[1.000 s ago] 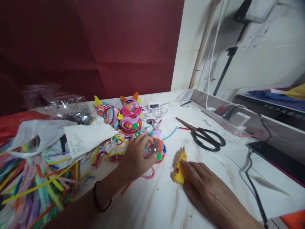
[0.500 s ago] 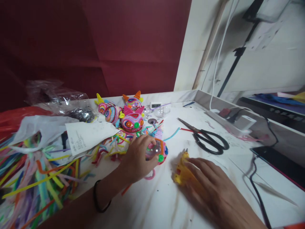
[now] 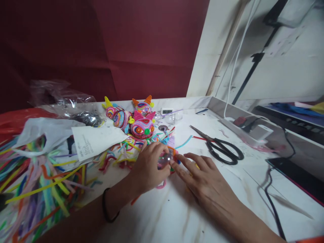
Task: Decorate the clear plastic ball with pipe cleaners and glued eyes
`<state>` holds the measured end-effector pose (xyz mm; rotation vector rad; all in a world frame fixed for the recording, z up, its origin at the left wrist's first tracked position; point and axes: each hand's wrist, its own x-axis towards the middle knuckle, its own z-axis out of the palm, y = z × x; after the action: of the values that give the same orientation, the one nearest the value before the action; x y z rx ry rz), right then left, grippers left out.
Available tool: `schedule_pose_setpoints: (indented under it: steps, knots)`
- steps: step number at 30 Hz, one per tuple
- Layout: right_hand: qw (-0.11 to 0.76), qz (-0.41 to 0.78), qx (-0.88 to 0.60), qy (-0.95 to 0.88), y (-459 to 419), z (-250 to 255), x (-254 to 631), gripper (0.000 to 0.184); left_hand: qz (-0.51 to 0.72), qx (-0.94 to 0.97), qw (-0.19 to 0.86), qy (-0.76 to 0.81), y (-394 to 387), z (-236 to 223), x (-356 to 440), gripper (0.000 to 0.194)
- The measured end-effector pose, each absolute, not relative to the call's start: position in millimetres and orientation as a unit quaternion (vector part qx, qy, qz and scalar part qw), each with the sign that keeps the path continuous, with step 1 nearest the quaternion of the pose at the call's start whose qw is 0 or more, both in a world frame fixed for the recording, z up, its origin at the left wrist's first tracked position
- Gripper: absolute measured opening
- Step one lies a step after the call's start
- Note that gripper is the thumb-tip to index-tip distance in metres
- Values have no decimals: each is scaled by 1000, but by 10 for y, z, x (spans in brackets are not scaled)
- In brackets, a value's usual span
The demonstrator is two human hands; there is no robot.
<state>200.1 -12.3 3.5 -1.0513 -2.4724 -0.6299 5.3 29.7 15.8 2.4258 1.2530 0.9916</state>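
Note:
A clear plastic ball, partly covered with coloured pipe cleaners, is held low over the table by my left hand, thumb and fingers curled around its left side. My right hand has its fingers stretched out, their tips touching the ball's right side. Beneath that hand a bit of a yellow tool shows, probably a glue gun; the rest of it is hidden. Just behind the ball sit several finished animal heads, such as a pink one with a green nose, wound from pipe cleaners.
Black-handled scissors lie open at the right, near a phone and a power strip. Loose pipe cleaners and a white paper packet spread over the left. Clear balls stand at the back.
My right hand has left the yellow tool on the table and moved left to the ball. My left hand still holds the ball in about the same place.

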Motion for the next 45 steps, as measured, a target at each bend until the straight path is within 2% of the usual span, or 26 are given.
schedule_pose_setpoints:
  steps: [10, 19, 28, 45]
  knots:
    - [150, -279, -362, -877, -120, 47, 2009, 40, 322, 841, 127, 417, 305, 195, 5, 25]
    - [147, -283, -361, -876, -124, 12, 2031, 38, 291, 861, 152, 388, 321, 303, -61, 23]
    - [165, -271, -367, -874, -130, -4, 2018, 37, 255, 877, 123, 388, 295, 355, -82, 13]
    - [176, -263, -373, -873, -131, -7, 1998, 43, 168, 921, 66, 346, 305, 430, -180, 26]
